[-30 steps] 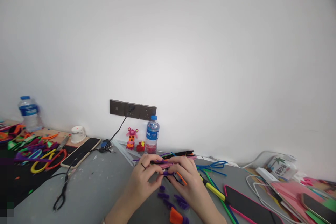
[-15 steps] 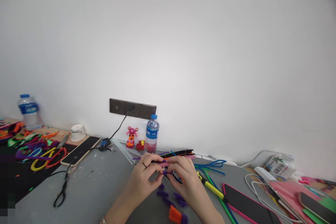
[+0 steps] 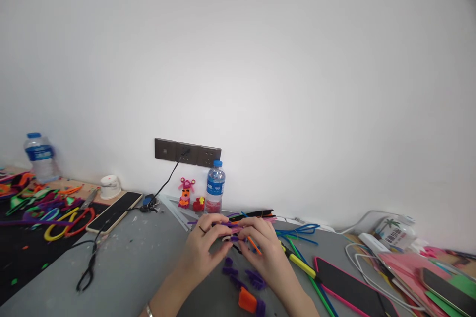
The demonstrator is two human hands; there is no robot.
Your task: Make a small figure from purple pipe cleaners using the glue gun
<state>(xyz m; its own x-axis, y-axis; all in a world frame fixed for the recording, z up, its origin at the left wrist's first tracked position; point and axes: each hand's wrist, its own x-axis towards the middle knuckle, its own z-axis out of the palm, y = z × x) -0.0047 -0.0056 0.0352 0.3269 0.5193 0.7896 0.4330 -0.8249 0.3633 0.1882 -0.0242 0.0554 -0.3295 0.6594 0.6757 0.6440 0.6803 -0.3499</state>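
Observation:
Between the fingertips of both hands is a small purple pipe cleaner piece (image 3: pixel 235 238), partly covered by the fingers. My left hand (image 3: pixel 201 247), with a ring on one finger, is closed on its left end. On its right end my right hand (image 3: pixel 265 250) pinches with bent fingers. Just behind the fingers lie pink and purple pipe cleaners. On the grey table below the hands are several small purple fuzzy pieces (image 3: pixel 230 271) and a purple-and-orange fuzzy piece (image 3: pixel 247 300).
Behind the hands stand a water bottle (image 3: pixel 214 188) and a pink-and-orange fuzzy figure (image 3: pixel 185 193). At left are a phone (image 3: pixel 115 212), pliers (image 3: pixel 87 272) and scissors (image 3: pixel 74 220). To the right lie a yellow-handled tool (image 3: pixel 302 263), blue pipe cleaners (image 3: pixel 303 230) and a pink-edged tablet (image 3: pixel 353 287).
My fingers have shifted slightly around the purple piece, and the fingertips are a little further apart. The things on the table have stayed in place.

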